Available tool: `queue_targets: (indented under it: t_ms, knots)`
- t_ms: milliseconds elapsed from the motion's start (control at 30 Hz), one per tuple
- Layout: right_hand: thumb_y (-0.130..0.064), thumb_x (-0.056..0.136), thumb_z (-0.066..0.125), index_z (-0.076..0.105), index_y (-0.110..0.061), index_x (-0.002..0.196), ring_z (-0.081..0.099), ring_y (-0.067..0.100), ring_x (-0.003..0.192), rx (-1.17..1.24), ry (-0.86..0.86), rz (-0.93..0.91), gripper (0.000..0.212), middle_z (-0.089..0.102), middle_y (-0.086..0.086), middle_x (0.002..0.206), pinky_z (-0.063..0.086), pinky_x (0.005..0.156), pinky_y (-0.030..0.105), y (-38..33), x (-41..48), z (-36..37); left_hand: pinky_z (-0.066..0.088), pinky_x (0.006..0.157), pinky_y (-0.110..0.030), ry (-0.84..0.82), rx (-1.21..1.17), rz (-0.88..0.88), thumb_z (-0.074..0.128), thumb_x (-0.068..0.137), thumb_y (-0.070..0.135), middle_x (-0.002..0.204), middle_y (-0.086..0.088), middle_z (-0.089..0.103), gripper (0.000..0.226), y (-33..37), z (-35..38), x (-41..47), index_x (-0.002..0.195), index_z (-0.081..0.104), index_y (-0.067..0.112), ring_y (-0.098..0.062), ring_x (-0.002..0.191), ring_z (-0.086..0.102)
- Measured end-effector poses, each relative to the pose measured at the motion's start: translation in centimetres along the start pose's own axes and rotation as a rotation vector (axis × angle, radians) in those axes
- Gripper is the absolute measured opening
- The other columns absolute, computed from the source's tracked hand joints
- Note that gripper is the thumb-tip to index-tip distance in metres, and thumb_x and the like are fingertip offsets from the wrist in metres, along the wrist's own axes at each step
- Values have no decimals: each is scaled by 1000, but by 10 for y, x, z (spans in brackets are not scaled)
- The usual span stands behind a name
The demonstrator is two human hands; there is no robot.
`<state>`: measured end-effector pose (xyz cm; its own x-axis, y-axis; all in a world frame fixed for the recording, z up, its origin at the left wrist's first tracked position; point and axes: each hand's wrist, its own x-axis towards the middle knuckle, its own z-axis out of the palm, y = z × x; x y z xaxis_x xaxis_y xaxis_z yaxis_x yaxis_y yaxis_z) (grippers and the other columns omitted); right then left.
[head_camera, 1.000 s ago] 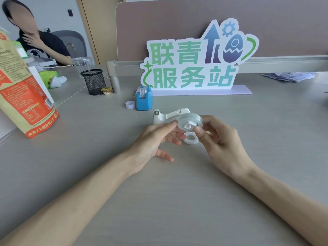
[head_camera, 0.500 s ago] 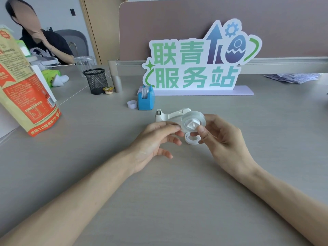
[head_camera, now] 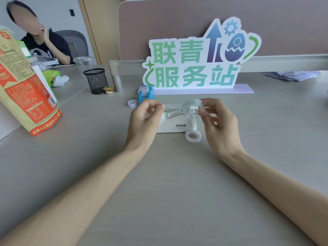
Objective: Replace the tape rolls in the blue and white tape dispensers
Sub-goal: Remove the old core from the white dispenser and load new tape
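My right hand point(head_camera: 215, 121) holds a clear tape roll point(head_camera: 192, 106) with a white hub, lifted above the white tape dispenser point(head_camera: 174, 126) marked VIVID. My left hand point(head_camera: 144, 118) pinches the loose end of that tape, and a strip stretches between the two hands. A small used tape ring point(head_camera: 193, 136) lies on the desk by the dispenser's right end. The blue tape dispenser point(head_camera: 146, 93), with a roll in it, stands behind my left hand. A small white core point(head_camera: 132, 103) lies just left of it.
A green and white sign point(head_camera: 195, 57) stands behind the dispensers on the grey desk point(head_camera: 168, 183). A black mesh pen cup point(head_camera: 96, 80) and a small snack cup point(head_camera: 108, 89) are at back left. An orange bag point(head_camera: 26, 89) leans at left. A person sits at far left.
Both hands rose from the desk with the roll. My left hand moved left and drew a strip of tape out from the roll. The view shifted closer.
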<state>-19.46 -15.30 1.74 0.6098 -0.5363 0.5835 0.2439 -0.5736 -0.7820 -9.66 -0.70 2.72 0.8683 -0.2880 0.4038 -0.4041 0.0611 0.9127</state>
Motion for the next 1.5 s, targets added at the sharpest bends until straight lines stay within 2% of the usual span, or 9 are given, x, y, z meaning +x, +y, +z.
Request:
queue_targets:
  t_ms: [133, 333, 433, 533, 633, 767, 933, 1233, 1500]
  knots:
    - [-16, 97, 55, 63, -18, 104, 61, 6, 88, -38, 23, -24, 11, 68, -2, 99, 44, 69, 11, 12, 15, 11, 38, 82, -19, 71, 175, 132, 62, 86, 22, 87, 19, 54, 17, -19, 5, 15, 73, 57, 33, -19, 98, 50]
    - [-15, 96, 56, 64, -15, 108, 62, 13, 87, -53, 8, -2, 15, 68, -2, 102, 43, 68, 8, 21, 24, 16, 37, 70, -5, 62, 151, 50, 60, 86, 23, 90, 5, 58, 10, -30, 8, 28, 77, 59, 26, -14, 91, 53]
    - [-15, 96, 56, 65, -16, 110, 64, 16, 89, -64, -30, -4, 17, 70, 2, 105, 43, 68, 6, 24, 26, 16, 42, 74, -17, 70, 104, -7, 59, 80, 33, 93, -5, 64, 6, -32, 8, 28, 78, 61, 28, -14, 88, 56]
    - [-15, 95, 57, 67, -16, 114, 63, 15, 87, -84, -42, -22, 21, 68, 1, 106, 44, 69, 5, 25, 26, 16, 50, 77, -39, 75, 87, -57, 57, 79, 38, 90, -2, 65, 8, -31, 8, 28, 72, 59, 35, -17, 85, 59]
    - [-16, 95, 58, 67, -17, 116, 62, 14, 86, -94, -49, -29, 23, 66, -2, 105, 44, 69, 4, 26, 26, 16, 52, 83, -47, 65, 90, -69, 56, 83, 33, 87, 2, 65, 10, -30, 8, 26, 74, 57, 32, -14, 81, 58]
    - [-18, 96, 57, 66, -17, 119, 62, 14, 86, -115, -61, -35, 25, 66, -3, 108, 44, 69, 3, 27, 26, 17, 50, 81, -37, 73, 96, -66, 54, 80, 35, 96, -7, 70, 8, -30, 8, 25, 76, 57, 30, -19, 91, 63]
    - [-18, 95, 59, 67, -16, 118, 63, 15, 84, -117, -70, -29, 24, 67, -2, 107, 44, 67, 3, 29, 27, 18, 44, 76, -22, 86, 104, -60, 57, 88, 24, 93, -2, 70, 10, -32, 8, 26, 78, 58, 27, -17, 93, 63]
    - [-20, 92, 64, 70, -19, 111, 66, 15, 86, -78, -71, 22, 20, 67, -6, 105, 45, 68, 5, 29, 28, 17, 43, 76, -21, 89, 91, -57, 57, 90, 21, 93, -1, 70, 12, -32, 8, 26, 79, 58, 25, -15, 94, 63]
    - [-18, 92, 61, 67, -19, 117, 59, -10, 79, -109, -78, 18, 25, 66, -6, 108, 41, 65, 2, 27, 27, 16, 40, 66, -6, 80, 136, -63, 58, 90, 24, 98, -3, 70, 7, -34, 6, 26, 87, 62, 18, -6, 84, 58]
